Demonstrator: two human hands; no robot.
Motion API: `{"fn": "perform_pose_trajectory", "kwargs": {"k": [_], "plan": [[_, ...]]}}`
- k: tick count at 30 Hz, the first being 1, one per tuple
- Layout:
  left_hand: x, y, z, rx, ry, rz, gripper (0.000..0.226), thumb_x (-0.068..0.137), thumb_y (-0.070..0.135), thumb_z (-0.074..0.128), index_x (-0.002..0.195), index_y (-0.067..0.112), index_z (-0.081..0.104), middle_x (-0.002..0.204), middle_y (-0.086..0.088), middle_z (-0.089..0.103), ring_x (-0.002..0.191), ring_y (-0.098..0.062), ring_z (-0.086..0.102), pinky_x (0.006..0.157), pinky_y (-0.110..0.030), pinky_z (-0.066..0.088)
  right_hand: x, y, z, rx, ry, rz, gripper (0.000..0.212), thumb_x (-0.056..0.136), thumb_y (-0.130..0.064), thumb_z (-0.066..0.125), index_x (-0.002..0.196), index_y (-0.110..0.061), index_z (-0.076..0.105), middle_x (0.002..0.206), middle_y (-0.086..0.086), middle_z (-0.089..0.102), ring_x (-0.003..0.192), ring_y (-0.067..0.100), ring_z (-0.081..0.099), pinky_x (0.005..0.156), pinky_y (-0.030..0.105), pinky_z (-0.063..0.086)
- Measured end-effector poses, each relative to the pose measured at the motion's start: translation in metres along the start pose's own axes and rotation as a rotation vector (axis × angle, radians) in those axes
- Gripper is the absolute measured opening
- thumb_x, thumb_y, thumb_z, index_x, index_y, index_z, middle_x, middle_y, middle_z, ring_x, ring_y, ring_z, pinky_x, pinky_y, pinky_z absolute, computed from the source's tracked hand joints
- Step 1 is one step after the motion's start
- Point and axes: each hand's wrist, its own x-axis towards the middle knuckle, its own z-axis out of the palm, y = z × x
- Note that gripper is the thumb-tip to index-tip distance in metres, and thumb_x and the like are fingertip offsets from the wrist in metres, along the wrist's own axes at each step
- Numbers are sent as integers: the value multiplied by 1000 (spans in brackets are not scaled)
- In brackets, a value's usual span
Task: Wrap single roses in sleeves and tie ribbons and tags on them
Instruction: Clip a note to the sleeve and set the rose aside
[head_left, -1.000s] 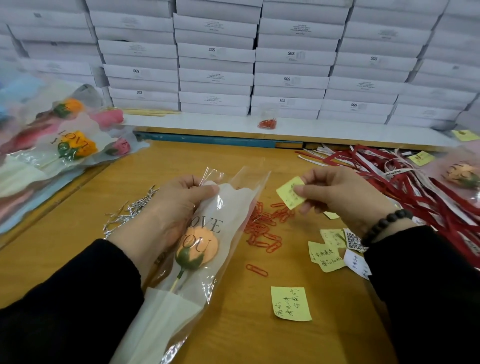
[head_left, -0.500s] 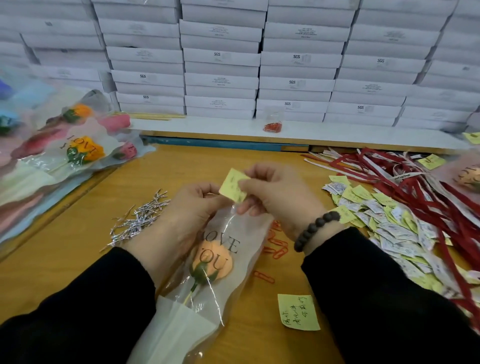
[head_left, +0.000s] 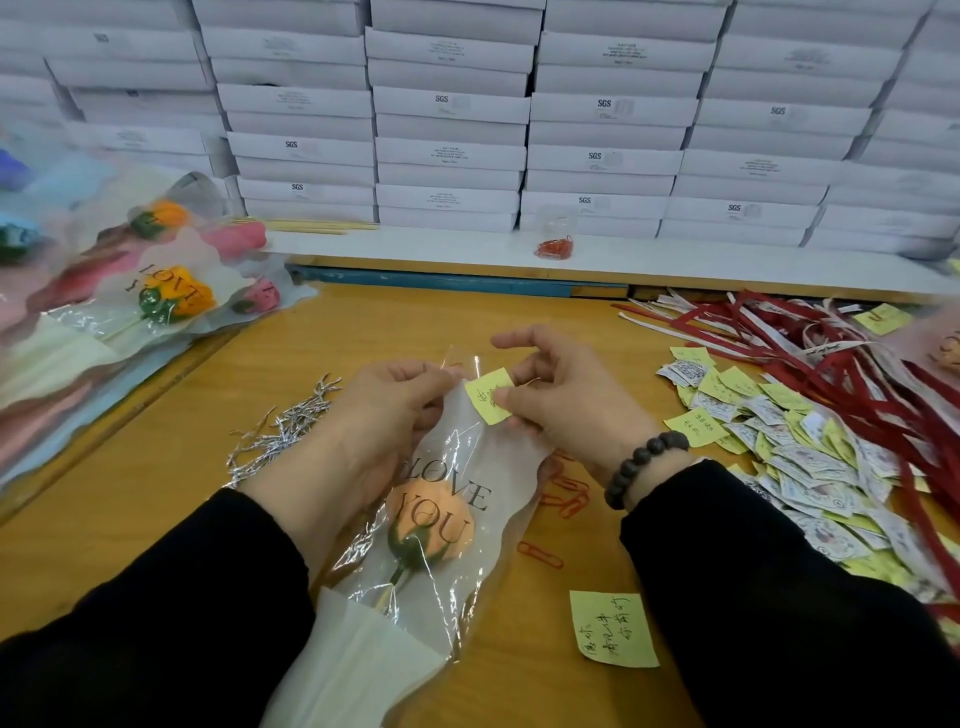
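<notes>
Right hand (head_left: 566, 400) pinches yellow tag (head_left: 487, 396) against sleeve (head_left: 467, 467); left hand (head_left: 379, 415) grips sleeve.

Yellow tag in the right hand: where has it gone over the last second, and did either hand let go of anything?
The right hand carried the yellow tag leftward, from out over the red paper clips to the top of the sleeve, where it now lies against the film. Nothing was released: the right hand pinches the tag as before, and the left hand keeps holding the sleeve's upper edge. The orange rose stays inside.

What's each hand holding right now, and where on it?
The left hand grips the rose sleeve near its open top edge. The right hand pinches the small yellow tag by its right edge, against the sleeve's top.
</notes>
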Motion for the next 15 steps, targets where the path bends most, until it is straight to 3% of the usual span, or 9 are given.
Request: {"fn": "perform_pose_trajectory", "kwargs": {"k": [2,6,9,12,15], "plan": [[0,1,0,20,7,-5,16,89,11,58,83,6,73,88,-21,49,77,-30,38,62,-34,32,1,2,-1,22,19,-3,33,82,-1,66,110,-16,55,82,3,61,67,11,60,63,23,52],[0,1,1,81,39,16,17,88,10,59,77,8,73,54,-4,42,49,-12,30,47,-22,25,2,-2,-5,33,51,-57,19,83,1,63,92,-15,60,81,1,61,66,5,60,56,14,48],[0,0,2,94,31,19,18,87,14,61,78,4,73,61,-9,43,55,-19,31,54,-27,23,3,-7,-7,-14,70,-106,20,89,-2,55,85,-19,64,86,2,63,65,8,62,46,11,44],[-1,1,3,66,-9,9,27,88,25,60,79,3,73,83,-17,49,74,-28,34,57,-31,24,8,-10,-5,-125,64,-170,22,91,-5,55,86,-24,66,93,4,62,63,7,58,45,9,42],[-5,5,5,108,-43,51,27,79,35,64,67,11,69,55,-7,36,57,-22,22,53,-30,16,11,-10,0,-159,28,-243,24,85,-4,62,100,-22,63,77,-1,54,54,-3,47,47,9,42]]}}
